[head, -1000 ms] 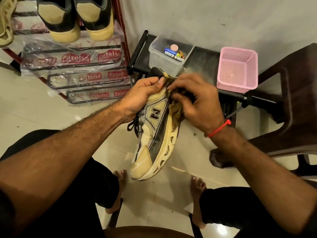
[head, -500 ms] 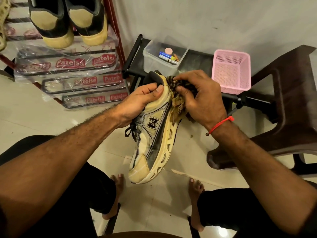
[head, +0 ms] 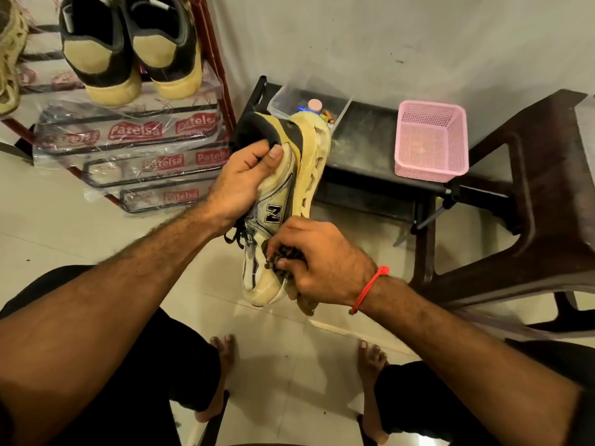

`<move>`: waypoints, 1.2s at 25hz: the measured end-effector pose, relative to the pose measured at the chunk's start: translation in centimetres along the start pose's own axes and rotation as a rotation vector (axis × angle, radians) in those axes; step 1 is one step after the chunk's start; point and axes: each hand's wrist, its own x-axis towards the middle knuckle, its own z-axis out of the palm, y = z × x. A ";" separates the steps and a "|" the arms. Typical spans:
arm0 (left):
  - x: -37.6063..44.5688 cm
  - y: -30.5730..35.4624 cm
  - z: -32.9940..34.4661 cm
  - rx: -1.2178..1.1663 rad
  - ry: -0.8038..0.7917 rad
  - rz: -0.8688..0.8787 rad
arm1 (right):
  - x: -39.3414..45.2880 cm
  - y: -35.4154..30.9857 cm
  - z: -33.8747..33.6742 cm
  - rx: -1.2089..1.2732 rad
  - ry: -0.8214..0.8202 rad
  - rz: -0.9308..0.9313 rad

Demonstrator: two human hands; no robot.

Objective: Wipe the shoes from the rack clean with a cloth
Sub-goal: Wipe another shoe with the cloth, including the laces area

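Sneaker held above floor, heel far, toe near, sole turned right. Left hand clamped on heel collar, thumb pressed to side. Right hand clenched around dark cloth, pressed against toe end. Rack far left, carrying pair of shoes. Pink basket far right on black counter.

I see a cream-yellow sneaker with a black N and black collar, a dark mottled cloth, a pink mesh basket and a red wrist thread
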 end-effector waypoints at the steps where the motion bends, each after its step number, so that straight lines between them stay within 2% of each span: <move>1: 0.2 -0.2 -0.1 0.035 0.035 -0.012 | 0.1 0.3 -0.2 -0.020 -0.032 0.009; 3: 0.5 -0.4 -0.4 0.089 0.177 -0.056 | 0.4 0.7 -1.0 -0.042 0.015 0.065; 6: 0.9 0.4 -1.1 0.017 0.387 -0.126 | 0.8 1.4 -2.5 -0.022 0.253 0.192; 7: 1.1 0.9 -1.5 -0.014 0.448 -0.145 | 0.8 1.6 -3.1 0.027 0.301 0.264; 9: 1.6 1.3 -2.1 -0.110 0.537 -0.205 | 0.7 1.9 -4.1 0.206 0.298 0.411; 11: 1.7 1.3 -2.3 -0.268 0.575 -0.337 | 0.7 1.7 -4.2 0.415 0.317 0.469; 13: 1.6 1.5 -2.1 -0.408 0.558 -0.507 | 0.8 1.8 -4.0 0.558 0.417 0.476; 16: 0.9 1.8 -1.8 -0.367 0.444 -0.590 | 0.9 2.4 -4.2 0.619 0.553 0.510; 18: 0.4 1.8 -1.8 -0.038 0.259 -0.505 | 0.8 2.6 -4.7 0.609 0.609 0.523; 20: 0.1 1.6 -1.4 0.326 0.103 -0.326 | 0.8 2.5 -4.8 0.632 0.651 0.524; 21: 0.0 1.6 -1.1 0.412 0.077 -0.226 | 0.9 2.4 -4.6 0.653 0.661 0.534; 23: 0.0 1.7 -0.7 0.535 0.134 -0.046 | 0.8 2.1 -4.4 0.726 0.646 0.533; 25: 0.2 1.7 -0.9 0.689 0.219 0.072 | 0.7 1.5 -4.5 0.722 0.543 0.491; 26: 0.2 1.9 -0.8 0.749 0.250 0.103 | 0.6 1.3 -4.7 0.598 0.474 0.437; 28: 0.0 1.9 -0.8 0.836 0.263 0.134 | 0.6 1.3 -4.7 0.172 0.366 0.234; 30: -0.3 1.8 -0.3 0.924 0.203 0.153 | 1.0 1.3 -4.1 -0.107 0.348 0.055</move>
